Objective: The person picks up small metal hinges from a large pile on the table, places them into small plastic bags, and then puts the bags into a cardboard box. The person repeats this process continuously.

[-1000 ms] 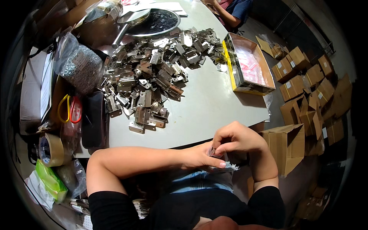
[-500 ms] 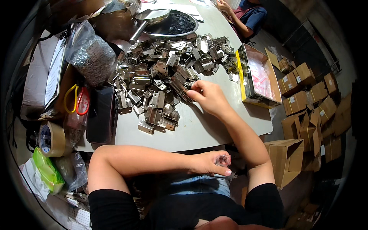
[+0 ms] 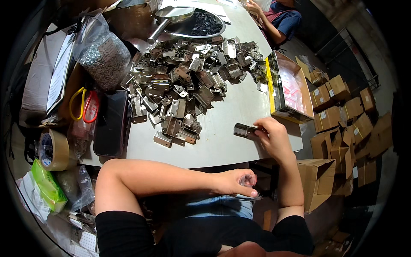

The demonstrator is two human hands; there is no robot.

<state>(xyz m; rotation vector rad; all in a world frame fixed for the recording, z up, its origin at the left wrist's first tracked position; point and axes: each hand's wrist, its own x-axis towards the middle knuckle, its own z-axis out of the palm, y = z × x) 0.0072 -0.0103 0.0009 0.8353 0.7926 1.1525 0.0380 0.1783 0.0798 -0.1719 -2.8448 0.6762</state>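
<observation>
Over the right part of the grey table (image 3: 222, 147), my right hand (image 3: 275, 136) pinches a dark, shiny metal bracket (image 3: 245, 130) by its right end. To its left and farther back lies a large heap of similar metal brackets (image 3: 180, 85). My left hand (image 3: 233, 182) is just below the table's front edge, above my lap. Its fingers are closed round a small clear plastic bag (image 3: 248, 180) with red print, partly hidden by the hand.
Behind the heap, a steel bowl (image 3: 223, 31) holds black parts and a metal scoop (image 3: 176, 14). An open box of small bags (image 3: 295, 112) stands right. Phone (image 3: 111, 128), scissors (image 3: 90, 107), tape (image 3: 55, 150) and a bag of screws (image 3: 102, 55) are left. Another person (image 3: 280, 25) sits far right.
My right hand has moved from the heap toward the right and nearer to me, carrying a bracket off it. My left hand stays in place with the small bag.
</observation>
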